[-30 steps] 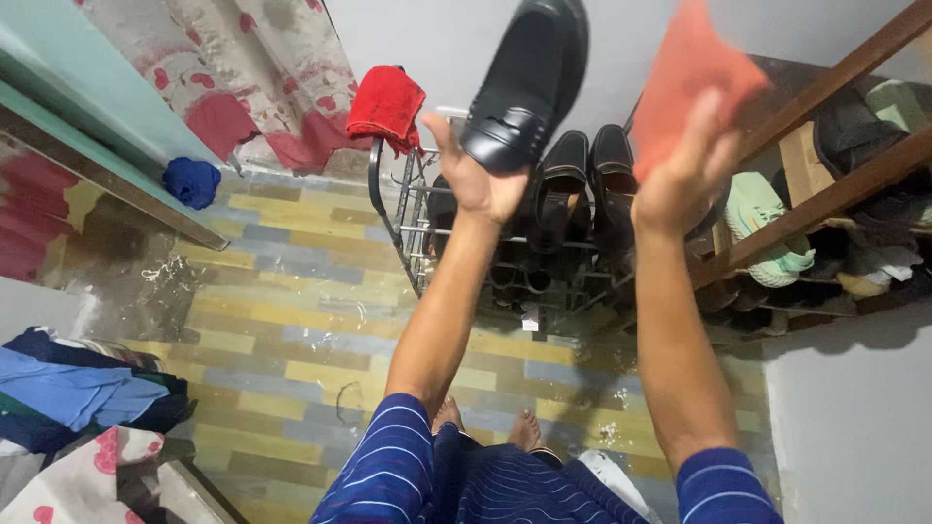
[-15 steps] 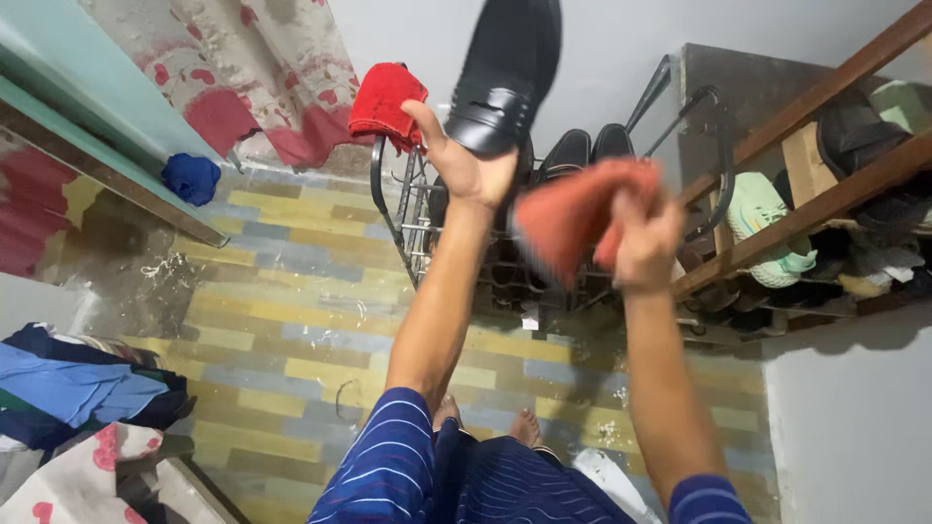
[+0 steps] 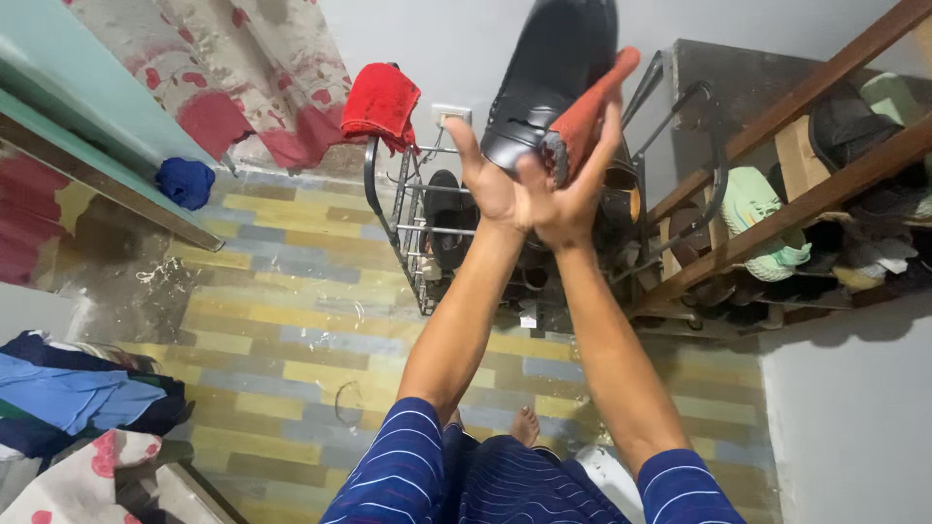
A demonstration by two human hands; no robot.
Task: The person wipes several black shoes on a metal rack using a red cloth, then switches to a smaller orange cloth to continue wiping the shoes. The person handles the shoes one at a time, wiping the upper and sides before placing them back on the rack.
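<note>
Near the top centre of the frame, the left hand (image 3: 482, 180) is raised with its fingers curled under the heel end of a black leather shoe (image 3: 553, 82), gripping it from below so the shoe points up and away. The right hand (image 3: 568, 189) sits just beside the left, touching or nearly touching it, its fingers closed around a red cloth (image 3: 587, 112) that is pressed against the side of the shoe. The shoe looks stiff in the sole and heel and firmer than the cloth, with a smooth, shiny upper that is likely a little slippery; I judge it light enough for one hand, and the heel and the sole edge give the surest hold, while the glossy upper would mark or slide under the fingers. The cloth is soft and limp, folds to whatever shape the hand gives it, and is best bunched in the palm with a flat pad left free against the leather. Behind the hands, a metal wire rack (image 3: 408, 213) stands on the patterned floor (image 3: 282, 340), with a red towel (image 3: 382, 102) draped over its upper left corner. To the right, a wooden shoe shelf (image 3: 806, 209) holds several pairs. Folded clothes (image 3: 78, 403) lie at lower left.
</note>
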